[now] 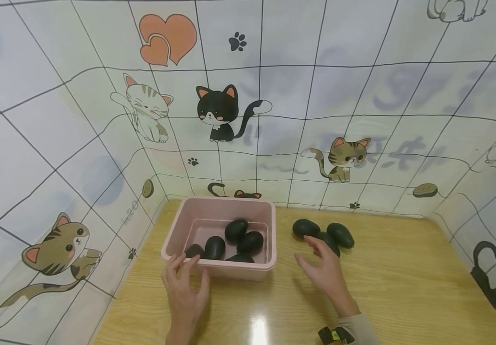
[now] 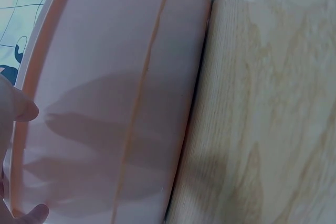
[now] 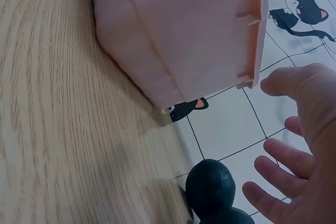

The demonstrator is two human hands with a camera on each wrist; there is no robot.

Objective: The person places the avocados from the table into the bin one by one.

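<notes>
A pink plastic bin [image 1: 239, 272] stands on the table with several dark green avocados [image 1: 215, 247] inside. My left hand [image 1: 184, 287] is at the bin's near left corner, its loosely bent fingers at the rim. In the left wrist view, fingertips [image 2: 27, 109] show beside that rim, with the bin's pink side [image 2: 94, 77] filling much of the picture. To the right of the bin, my right hand [image 1: 323, 270] hovers with thumb and fingers spread and nothing held. Just beyond it, three avocados [image 1: 340, 235] lie together, one partly hidden by the hand.
The wooden table [image 1: 403, 278] extends right of the avocados and toward the front. A wall covering [image 1: 291, 96] printed with cats and grid lines rises behind the bin and on both sides. A dark strap [image 1: 336, 335] is on my right wrist.
</notes>
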